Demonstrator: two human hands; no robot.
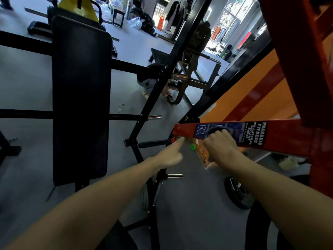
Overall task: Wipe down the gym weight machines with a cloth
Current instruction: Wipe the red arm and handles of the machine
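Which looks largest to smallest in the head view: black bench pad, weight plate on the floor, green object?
1. black bench pad
2. weight plate on the floor
3. green object
This is apparent size only; their distances from the camera differ.

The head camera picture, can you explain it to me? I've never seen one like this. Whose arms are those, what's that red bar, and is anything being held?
This single picture comes from a wide-angle camera worn on a person's head, looking forward and down, so the two bare arms are the wearer's own. The room is a gym. The right hand has its fingers curled round a dark cloth, pressing it against a red machine bar that carries a printed label. The left hand holds nothing; its forefinger points at the bar's near end. To the left stands a black padded bench on a black frame. A black weight plate lies on the grey floor below. Farther back are more benches and hanging clothes, too blurred to detail.
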